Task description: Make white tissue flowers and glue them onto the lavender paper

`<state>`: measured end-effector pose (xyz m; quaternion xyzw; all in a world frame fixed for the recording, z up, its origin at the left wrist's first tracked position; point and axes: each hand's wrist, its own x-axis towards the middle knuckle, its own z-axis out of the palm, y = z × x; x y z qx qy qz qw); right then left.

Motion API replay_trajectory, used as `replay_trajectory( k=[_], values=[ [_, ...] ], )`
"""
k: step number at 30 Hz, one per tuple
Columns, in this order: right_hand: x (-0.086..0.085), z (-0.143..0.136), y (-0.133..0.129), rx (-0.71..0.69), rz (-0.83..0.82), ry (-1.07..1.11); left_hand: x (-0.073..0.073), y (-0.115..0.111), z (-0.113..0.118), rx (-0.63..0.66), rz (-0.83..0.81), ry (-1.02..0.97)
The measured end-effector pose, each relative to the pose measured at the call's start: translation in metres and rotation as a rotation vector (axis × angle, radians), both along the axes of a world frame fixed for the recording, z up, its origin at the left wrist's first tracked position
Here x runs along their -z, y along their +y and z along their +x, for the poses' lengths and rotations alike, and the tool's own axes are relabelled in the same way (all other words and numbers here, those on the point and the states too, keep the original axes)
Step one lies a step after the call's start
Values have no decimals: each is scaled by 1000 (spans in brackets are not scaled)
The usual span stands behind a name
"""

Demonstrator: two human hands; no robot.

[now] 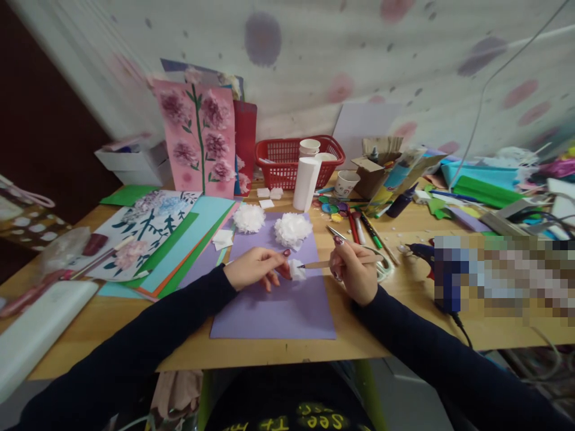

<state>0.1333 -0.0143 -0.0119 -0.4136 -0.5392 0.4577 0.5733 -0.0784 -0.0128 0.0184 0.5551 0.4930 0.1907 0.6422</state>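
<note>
A purple sheet [278,311] lies on the wooden table, with two fluffy white paper flowers, one at its upper left [248,218] and another at its upper right [293,230]. Over the sheet, my left hand [263,267] pinches a small white paper piece [297,270] at its fingertips. My right hand [354,269] grips a thin wooden stick [318,264], whose dark tip touches that paper piece. Scissors [385,263] lie partly hidden behind my right hand. Small white paper squares [223,239] rest at the sheet's left edge.
Behind stand a red basket [281,173], a white roll [306,184] and a paper cup [347,183]. Coloured sheets [179,251] spread at left, near a white box-like object [45,335]. A blue glue gun [438,269] and its cable lie at right.
</note>
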Motion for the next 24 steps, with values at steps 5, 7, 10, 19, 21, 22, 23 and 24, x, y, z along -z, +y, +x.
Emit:
replay_trajectory(
  k=[5,7,10,19,21,22,23,24],
  values=[
    [0,0,0,25,33,38,-3,-6,7,-100,-93,-77],
    [1,0,2,56,42,78,-2,-4,4,-144,-57,-70],
    [0,1,5,92,23,178,1,0,1,-207,19,-104],
    [-9,-4,9,-24,-156,347,17,-1,15,-33,311,-32],
    [-9,-3,10,-56,-191,337,18,-1,17,-24,346,37],
    [-9,-2,10,-72,-214,332,19,-1,17,-13,350,69],
    [-9,-1,11,-87,-238,330,19,-1,17,-7,350,99],
    [-9,0,11,-97,-262,331,20,-2,17,-4,342,121]
  ],
)
